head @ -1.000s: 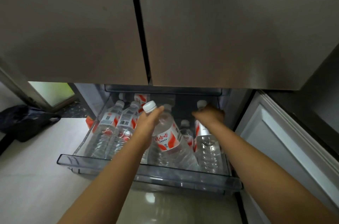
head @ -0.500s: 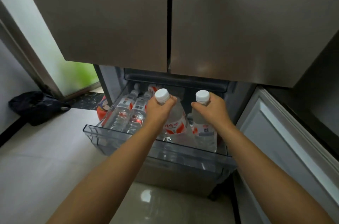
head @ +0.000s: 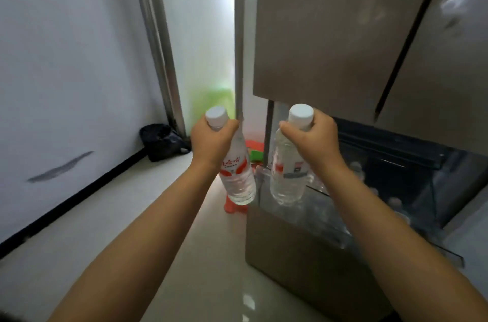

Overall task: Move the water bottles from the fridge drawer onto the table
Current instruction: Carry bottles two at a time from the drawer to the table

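My left hand (head: 212, 141) grips the neck of a clear water bottle (head: 237, 176) with a white cap and a red-and-white label, hanging upright over the floor left of the fridge. My right hand (head: 313, 141) grips the neck of a second bottle (head: 287, 179) of the same kind, held above the left end of the open fridge drawer (head: 351, 236). Several more bottles (head: 396, 203) lie blurred inside the clear drawer. No table is in view.
The fridge's upper doors (head: 330, 31) hang over the drawer at the right. A white wall (head: 66, 71) with a black skirting runs along the left. A black bag (head: 161, 141) lies on the floor by a door frame. Red and green objects (head: 253, 150) sit behind the bottles.
Both hands have lifted their bottles up out of the drawer. My view has swung left, so the drawer now sits at the right and the wall fills the left.
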